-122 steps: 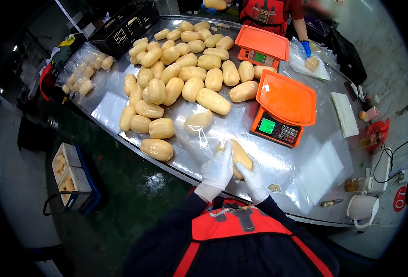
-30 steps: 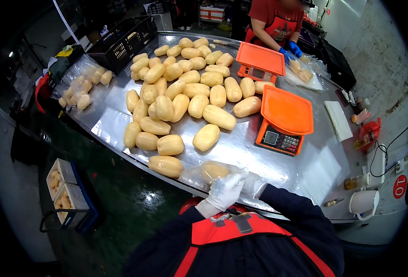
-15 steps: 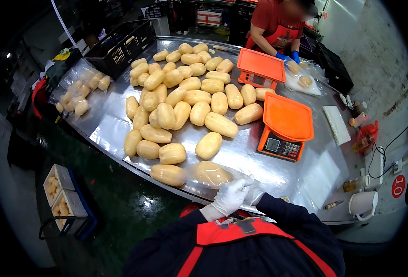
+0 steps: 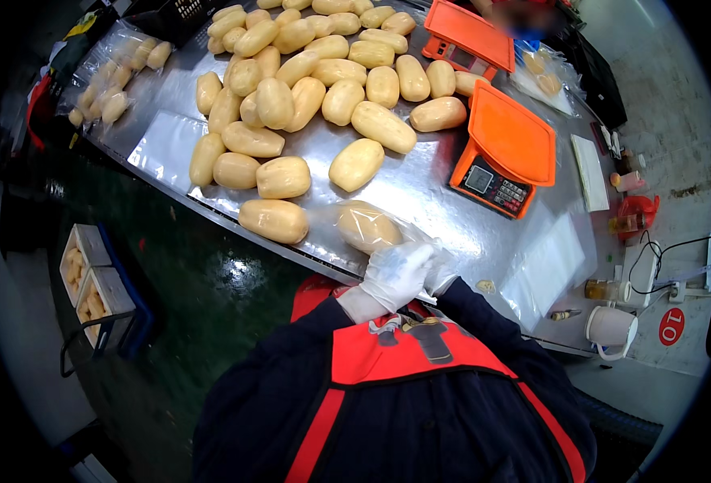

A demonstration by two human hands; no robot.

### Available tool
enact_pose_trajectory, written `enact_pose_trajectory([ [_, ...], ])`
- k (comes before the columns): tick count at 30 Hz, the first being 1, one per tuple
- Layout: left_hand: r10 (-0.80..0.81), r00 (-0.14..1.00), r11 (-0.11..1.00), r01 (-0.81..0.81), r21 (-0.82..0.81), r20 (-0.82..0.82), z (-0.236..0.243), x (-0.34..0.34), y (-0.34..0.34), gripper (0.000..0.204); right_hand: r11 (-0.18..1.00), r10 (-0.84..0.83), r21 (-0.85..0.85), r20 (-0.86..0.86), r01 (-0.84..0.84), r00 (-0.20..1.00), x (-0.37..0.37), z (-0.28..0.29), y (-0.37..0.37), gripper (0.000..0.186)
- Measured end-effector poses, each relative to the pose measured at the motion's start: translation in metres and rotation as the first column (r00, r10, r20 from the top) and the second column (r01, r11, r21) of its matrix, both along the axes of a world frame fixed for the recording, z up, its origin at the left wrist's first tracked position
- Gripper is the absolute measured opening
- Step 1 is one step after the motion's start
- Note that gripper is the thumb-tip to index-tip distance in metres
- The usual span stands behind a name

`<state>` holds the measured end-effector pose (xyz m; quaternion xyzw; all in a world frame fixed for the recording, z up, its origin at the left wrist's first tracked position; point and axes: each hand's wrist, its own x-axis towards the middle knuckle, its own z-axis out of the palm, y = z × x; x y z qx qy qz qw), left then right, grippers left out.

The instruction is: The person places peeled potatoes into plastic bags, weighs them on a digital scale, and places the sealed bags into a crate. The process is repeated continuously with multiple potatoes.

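Note:
A clear plastic bag [image 4: 397, 228] with one pale yellow lotus root piece [image 4: 363, 229] inside lies at the table's near edge. Both my hands wear white gloves and meet at the bag's gathered end. My left hand [image 4: 391, 278] is closed on it, its back hiding the fingertips. Pressed against it, my right hand [image 4: 442, 272] pinches the same end, partly covered by the left. Just left of the bag, a loose lotus root piece [image 4: 274, 220] lies near the edge. Beyond spreads a pile of several more lotus root pieces [image 4: 341, 102] on the metal table [image 4: 420, 189].
Two orange scales [image 4: 510, 133] [image 4: 469, 34] stand to the right of the pile. Flat clear bags [image 4: 544, 262] lie at the right, others [image 4: 168, 149] at the left. Filled bags [image 4: 114, 80] sit far left. A white pitcher [image 4: 610, 328] stands right. Another person [image 4: 524, 16] works at the far side.
The view has tilted down, so the table sits higher in the picture. Both hands stay together at the bag's end, and the bagged lotus root piece has barely shifted.

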<state>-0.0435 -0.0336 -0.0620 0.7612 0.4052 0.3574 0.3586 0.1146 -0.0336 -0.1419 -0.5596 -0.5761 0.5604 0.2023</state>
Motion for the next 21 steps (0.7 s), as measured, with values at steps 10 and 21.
enact_pose_trajectory([
  [10, -0.024, 0.999, 0.999, 0.025, -0.044, 0.035, -0.009, 0.002, -0.011, 0.012, 0.999, 0.037, 0.011, -0.035, -0.037, 0.999, -0.008, 0.005, 0.003, 0.031],
  [21, -0.067, 0.993, 0.994, 0.076, -0.084, 0.1, -0.009, 0.016, -0.023, 0.022, 0.998, 0.061, 0.025, -0.075, -0.059, 0.995, -0.01, 0.004, 0.009, 0.036],
])
